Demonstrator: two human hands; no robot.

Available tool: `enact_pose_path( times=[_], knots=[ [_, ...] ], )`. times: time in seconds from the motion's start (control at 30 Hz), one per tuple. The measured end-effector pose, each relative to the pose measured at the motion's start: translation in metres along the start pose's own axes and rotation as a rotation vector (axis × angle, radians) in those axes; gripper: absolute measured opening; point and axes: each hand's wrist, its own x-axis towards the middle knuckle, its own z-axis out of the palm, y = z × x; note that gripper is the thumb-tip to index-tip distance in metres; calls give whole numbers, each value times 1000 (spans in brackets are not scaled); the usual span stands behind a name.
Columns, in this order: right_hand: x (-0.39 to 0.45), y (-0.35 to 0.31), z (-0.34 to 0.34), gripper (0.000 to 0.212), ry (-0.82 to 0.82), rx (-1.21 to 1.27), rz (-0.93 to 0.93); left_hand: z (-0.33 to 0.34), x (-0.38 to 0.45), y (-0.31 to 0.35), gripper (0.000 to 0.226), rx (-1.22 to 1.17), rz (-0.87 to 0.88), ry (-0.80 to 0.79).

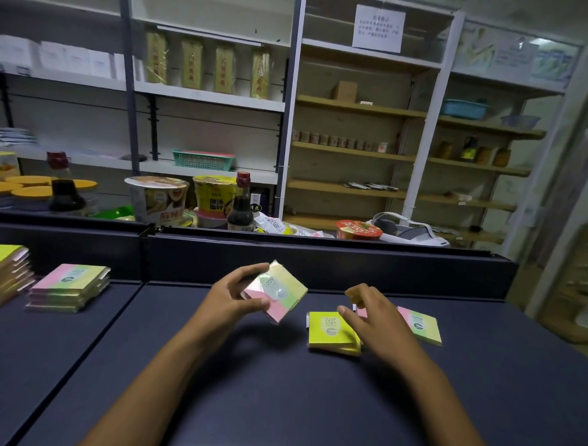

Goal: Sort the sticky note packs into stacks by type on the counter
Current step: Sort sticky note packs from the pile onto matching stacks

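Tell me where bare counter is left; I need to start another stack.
Bare counter spans between the multicolour stack and the yellow 2207 pack, and in front of both hands. Crowded: around the right hand, where loose packs lie.

Two stacks of packs [68, 286] are set at the counter's [258, 391] far left edge; two loose packs [331, 328] lie right of centre, side by side.

Both bare forearms reach forward; the left hand [237, 296] is raised with fingers curled in a pinch, the right hand [372, 315] lower, fingers seemingly loosely bent.
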Motion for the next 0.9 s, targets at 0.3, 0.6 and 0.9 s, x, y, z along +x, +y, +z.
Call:
enact_pose_path(
  times=[0.3,0.6,0.9],
  knots=[
    [1,1,-12,41,-125,-10,10,-6,6,-4,42,-107,-12,191],
    [8,0,-18,88,-365,-108,16,-6,6,0,36,-152,15,201],
    [11,1,-13,87,-385,-155,13,-11,6,-3,40,-83,-34,178]
  ],
)
